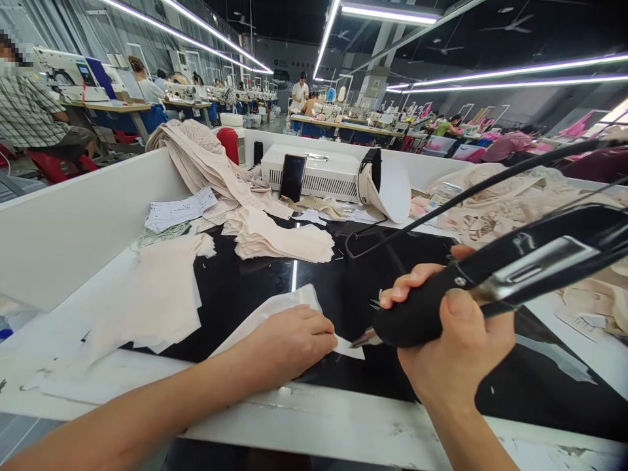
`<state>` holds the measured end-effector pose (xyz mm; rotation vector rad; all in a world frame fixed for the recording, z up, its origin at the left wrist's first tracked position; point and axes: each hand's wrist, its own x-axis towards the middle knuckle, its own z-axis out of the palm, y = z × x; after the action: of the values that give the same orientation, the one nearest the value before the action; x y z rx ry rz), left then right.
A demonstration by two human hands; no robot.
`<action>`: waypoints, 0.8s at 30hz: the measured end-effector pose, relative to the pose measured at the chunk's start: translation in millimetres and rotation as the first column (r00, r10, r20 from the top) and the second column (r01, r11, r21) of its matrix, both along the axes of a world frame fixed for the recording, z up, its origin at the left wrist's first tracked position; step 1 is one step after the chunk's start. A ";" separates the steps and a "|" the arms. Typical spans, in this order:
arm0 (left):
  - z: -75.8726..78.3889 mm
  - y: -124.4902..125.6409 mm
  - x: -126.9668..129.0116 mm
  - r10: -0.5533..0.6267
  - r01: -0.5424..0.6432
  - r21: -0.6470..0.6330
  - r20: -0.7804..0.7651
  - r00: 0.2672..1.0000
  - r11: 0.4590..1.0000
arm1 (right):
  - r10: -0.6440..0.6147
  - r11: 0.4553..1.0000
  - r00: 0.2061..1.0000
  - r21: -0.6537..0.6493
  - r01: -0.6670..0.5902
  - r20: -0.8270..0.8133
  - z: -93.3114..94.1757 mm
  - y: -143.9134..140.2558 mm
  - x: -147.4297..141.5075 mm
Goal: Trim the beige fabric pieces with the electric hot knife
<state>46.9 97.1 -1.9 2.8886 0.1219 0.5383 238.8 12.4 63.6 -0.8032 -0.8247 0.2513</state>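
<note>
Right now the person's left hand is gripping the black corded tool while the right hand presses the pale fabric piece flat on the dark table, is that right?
The hands are swapped. The head view shows the right hand gripping the black corded tool, while the left hand presses the pale fabric piece flat on the dark table.

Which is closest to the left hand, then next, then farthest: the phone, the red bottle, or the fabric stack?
From the left hand:
1. Fabric stack, just beyond on the black tabletop.
2. Phone, leaning on the white box.
3. Red bottle, back left by the wall.
</note>
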 end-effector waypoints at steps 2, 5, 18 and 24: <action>0.4 0.1 0.4 -0.003 0.003 0.004 -0.002 1.000 1.000 | 0.028 1.000 1.000 0.005 -0.028 -0.004 0.2 -0.9 -3.9; 1.2 -0.1 1.4 0.005 -0.005 0.013 -0.012 1.000 1.000 | 0.063 0.998 0.998 0.007 -0.063 -0.007 -2.0 -0.5 -9.8; 5.6 -0.9 2.5 0.006 -0.006 0.058 -0.002 1.000 0.998 | 0.021 1.000 1.000 0.000 -0.021 0.006 0.7 -6.8 -1.5; 5.4 -1.4 2.7 0.011 -0.010 0.056 -0.025 1.000 0.998 | -0.003 1.000 1.000 -0.020 0.003 0.018 -2.7 -8.2 -0.6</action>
<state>49.6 95.7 3.5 2.9512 0.1283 0.5144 238.3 4.2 60.9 -0.8261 -0.8388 0.2506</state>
